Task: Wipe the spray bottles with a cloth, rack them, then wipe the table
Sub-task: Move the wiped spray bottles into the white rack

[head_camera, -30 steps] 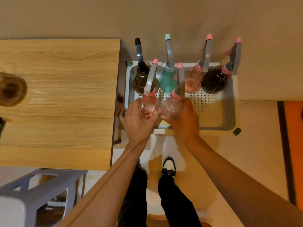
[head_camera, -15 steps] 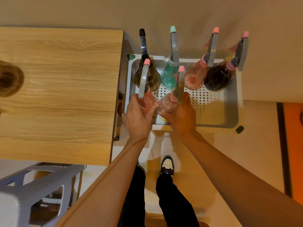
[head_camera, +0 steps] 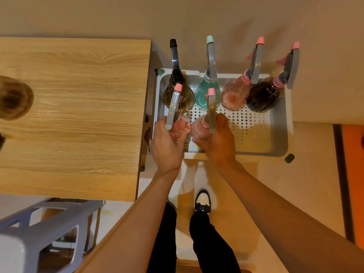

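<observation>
While they sit at the near-left corner of the white perforated plastic rack (head_camera: 256, 134), two clear pink-tinted plastic spray bottles (head_camera: 180, 129) are grasped round their bodies, one in the left hand (head_camera: 167, 146) and one in the right hand (head_camera: 218, 144), fingers (head_camera: 223, 120) wrapped close. Thin walls probably flex and smooth plastic may slip (the long trigger heads look top-heavy), so a hold near the shoulder seems wisest. Four other spray bottles (head_camera: 206, 93) line the rack's far side.

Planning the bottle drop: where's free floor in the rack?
Free: the front-right patch of the rack's perforated floor, bordered by the right hand, the back row of four bottles and the right wall. Crowded: back row, and front left where the left hand and right hand grip pink bottles.
</observation>
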`<state>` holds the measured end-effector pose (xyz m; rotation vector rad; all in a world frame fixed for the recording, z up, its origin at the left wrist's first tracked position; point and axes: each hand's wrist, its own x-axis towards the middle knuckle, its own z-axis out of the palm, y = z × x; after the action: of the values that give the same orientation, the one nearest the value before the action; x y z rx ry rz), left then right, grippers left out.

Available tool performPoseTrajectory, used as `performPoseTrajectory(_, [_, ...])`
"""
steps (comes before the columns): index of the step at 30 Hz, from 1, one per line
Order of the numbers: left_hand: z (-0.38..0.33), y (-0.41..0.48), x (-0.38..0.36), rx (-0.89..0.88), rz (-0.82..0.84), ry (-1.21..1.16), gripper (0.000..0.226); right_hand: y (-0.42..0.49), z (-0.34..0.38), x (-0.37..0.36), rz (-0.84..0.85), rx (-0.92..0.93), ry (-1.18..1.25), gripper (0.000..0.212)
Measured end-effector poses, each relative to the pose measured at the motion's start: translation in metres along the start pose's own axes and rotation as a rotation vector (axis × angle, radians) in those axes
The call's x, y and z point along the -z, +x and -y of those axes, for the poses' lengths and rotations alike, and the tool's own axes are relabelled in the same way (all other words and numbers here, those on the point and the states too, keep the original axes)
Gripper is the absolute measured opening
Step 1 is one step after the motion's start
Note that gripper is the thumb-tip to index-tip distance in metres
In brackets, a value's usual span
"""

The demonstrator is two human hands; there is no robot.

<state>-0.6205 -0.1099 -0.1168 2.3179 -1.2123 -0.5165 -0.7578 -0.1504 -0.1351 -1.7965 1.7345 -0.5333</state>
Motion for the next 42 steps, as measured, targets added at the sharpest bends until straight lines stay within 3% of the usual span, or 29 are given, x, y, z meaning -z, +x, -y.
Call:
performPoseTrajectory(8, [-0.001, 0.001, 0.001, -0.028, -0.023, -0.053, 0.069, 0.000, 0.003, 0.000, -0.003, -0.047, -0.072, 0.085])
performPoseTrajectory(14, [0.006, -0.002, 0.001, -0.068, -0.019, -0.183, 0.087, -0.007, 0.010, 0.007, -0.008, -0.075, -0.059, 0.095])
performPoseTrajectory(18, [0.014, -0.020, 0.008, -0.106, -0.027, -0.142, 0.099, -0.024, 0.011, 0.020, 0.039, -0.116, -0.019, 0.108])
performPoseTrajectory(27, [-0.012, -0.071, 0.062, -0.113, -0.050, -0.176, 0.093, -0.071, 0.025, 0.090, 0.121, -0.174, 0.070, 0.122])
performPoseTrajectory(30, [-0.026, -0.072, 0.091, -0.158, -0.066, -0.209, 0.085, -0.075, 0.042, 0.120, 0.043, -0.135, 0.103, 0.118])
performPoseTrajectory(34, [-0.042, -0.050, 0.138, -0.232, -0.176, -0.195, 0.079, -0.058, 0.080, 0.147, -0.064, 0.115, 0.080, 0.109])
performPoseTrajectory(42, [-0.014, 0.005, 0.244, -0.110, -0.442, -0.183, 0.078, -0.020, 0.227, 0.117, 0.128, 0.283, 0.128, 0.113])
